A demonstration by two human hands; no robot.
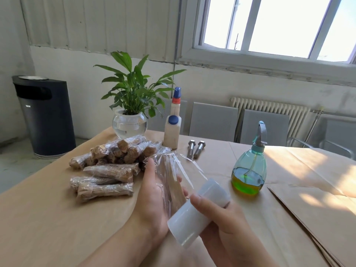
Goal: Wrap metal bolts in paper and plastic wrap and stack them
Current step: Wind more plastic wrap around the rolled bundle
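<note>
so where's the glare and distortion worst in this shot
Head view: the window is blown out white, sunlight washes out the paper sheets at right, and the plastic wrap in the left hand glints; wide-angle bending tilts the trash bin and wall edges.

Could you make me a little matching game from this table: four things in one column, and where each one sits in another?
Things:
1. white roll of plastic wrap
2. two bare metal bolts
3. clear teal spray bottle with green liquid
4. pile of wrapped brown paper bundles

Places:
A. lying side by side near the white glue bottle
B. stacked on the table's left part
C. held in the right hand
D. standing upright right of the hands

Pairs: 1-C, 2-A, 3-D, 4-B
</note>
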